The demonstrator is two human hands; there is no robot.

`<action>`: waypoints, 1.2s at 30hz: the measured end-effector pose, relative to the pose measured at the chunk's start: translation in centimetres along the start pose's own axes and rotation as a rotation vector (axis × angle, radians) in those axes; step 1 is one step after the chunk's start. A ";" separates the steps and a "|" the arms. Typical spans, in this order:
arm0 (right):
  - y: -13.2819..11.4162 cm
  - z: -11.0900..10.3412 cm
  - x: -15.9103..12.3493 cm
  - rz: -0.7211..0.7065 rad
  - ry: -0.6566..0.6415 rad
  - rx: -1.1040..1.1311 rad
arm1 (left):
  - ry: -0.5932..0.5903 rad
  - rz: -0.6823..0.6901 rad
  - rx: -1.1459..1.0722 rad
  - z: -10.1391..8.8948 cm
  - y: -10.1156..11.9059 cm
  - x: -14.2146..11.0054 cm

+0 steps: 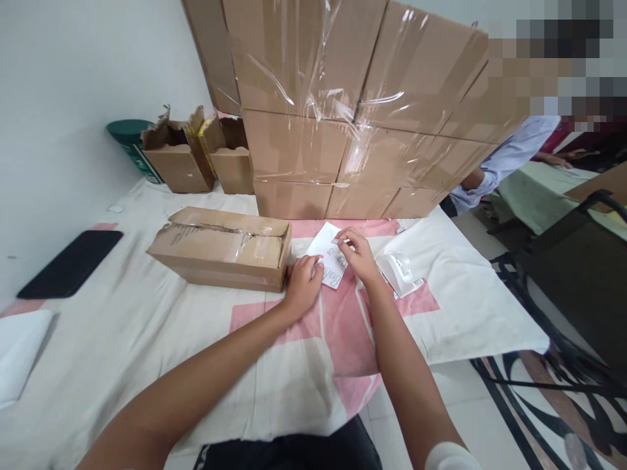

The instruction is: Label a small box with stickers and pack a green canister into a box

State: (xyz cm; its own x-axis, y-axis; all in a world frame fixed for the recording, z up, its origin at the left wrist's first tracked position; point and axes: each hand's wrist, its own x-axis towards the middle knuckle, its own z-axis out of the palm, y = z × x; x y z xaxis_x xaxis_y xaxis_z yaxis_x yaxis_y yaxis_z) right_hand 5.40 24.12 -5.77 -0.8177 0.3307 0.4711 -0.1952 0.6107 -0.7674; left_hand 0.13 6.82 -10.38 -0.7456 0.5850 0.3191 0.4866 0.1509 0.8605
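Paper and hands on a cloth-covered bench, clock directions taken from the sheet. The flat white paper sheet [323,245], a smooth quadrilateral set askew, bears dark outlined lettering, partly hidden by the fingers; it lies on the bench between the two hands. The left hand [302,282], at eight o'clock, rests with bent fingers on the sheet's left margin; whether it grips the paper cannot be told. The right hand [356,251], at two o'clock, is apart from the left, its thumb and forefinger drawn together above the sheet; anything between them is too small to identify.

At nine o'clock, just beside the left hand, lies an oblong cardboard carton [230,269], its top seam rough and taped. Near four o'clock sits a white object [400,274] with a curved outline. At twelve o'clock rises a block of stacked cardboard boxes [298,147] under glossy, wrinkled clear film. Toward ten o'clock stand torn-topped open cartons [179,166] and a dark green tub [128,133]. The bench [289,385] wears a creased white cloth with pink patches.
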 end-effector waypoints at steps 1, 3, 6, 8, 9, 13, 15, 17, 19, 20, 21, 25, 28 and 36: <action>-0.1 0.3 0.0 -0.009 -0.008 -0.003 | 0.011 -0.001 0.004 0.0 0.0 -0.1; -0.2 0.6 -0.1 -0.019 -0.009 -0.012 | 0.031 0.005 0.013 -0.1 -0.1 -0.2; -0.2 0.6 -0.1 -0.018 -0.009 -0.026 | 0.029 0.032 0.027 -0.2 0.0 -0.2; -0.1 0.6 -0.1 -0.027 -0.006 -0.033 | 0.026 0.047 0.027 -0.3 0.1 -0.1; -0.1 0.5 -0.2 -0.034 -0.004 -0.036 | 0.028 0.050 0.022 -0.3 0.1 -0.1; 0.0 0.6 -0.2 -0.043 -0.006 -0.047 | 0.040 0.049 -0.010 -0.3 -0.1 0.1; 0.1 0.7 -0.2 -0.041 -0.011 -0.053 | 0.045 0.048 -0.026 -0.3 -0.3 0.0; 0.2 0.8 -0.2 -0.050 -0.013 -0.054 | 0.051 0.057 -0.030 -0.3 -0.2 -0.3; 0.1 0.9 -0.2 -0.064 -0.021 -0.049 | 0.046 0.083 -0.021 -0.4 0.7 -0.9; -0.1 1.0 -0.2 -0.070 -0.031 -0.046 | 0.031 0.111 -0.015 -0.7 1.4 -1.1; -0.3 1.2 -0.3 -0.076 -0.048 -0.042 | 0.009 0.158 -0.015 -1.1 2.4 -1.3; -1.8 2.5 -1.0 -0.141 -0.164 -0.012 | 0.046 0.403 0.016 -5.4 7.0 -0.4; -2.8 4.1 -1.6 -0.178 -0.279 -0.037 | 0.215 0.338 0.275 -10.9 8.5 2.5; -3.7 6.3 -2.2 -0.253 -0.367 -0.081 | -0.290 0.066 0.846 -19.4 3.1 7.7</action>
State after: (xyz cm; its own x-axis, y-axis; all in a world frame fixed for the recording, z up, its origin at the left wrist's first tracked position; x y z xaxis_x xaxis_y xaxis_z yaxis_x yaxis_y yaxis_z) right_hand 4.53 16.63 -6.75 -0.8905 -0.1046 0.4427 -0.3827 0.6985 -0.6047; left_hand -12.91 -3.64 2.46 -0.6159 0.7743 0.1455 0.7825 0.5798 0.2269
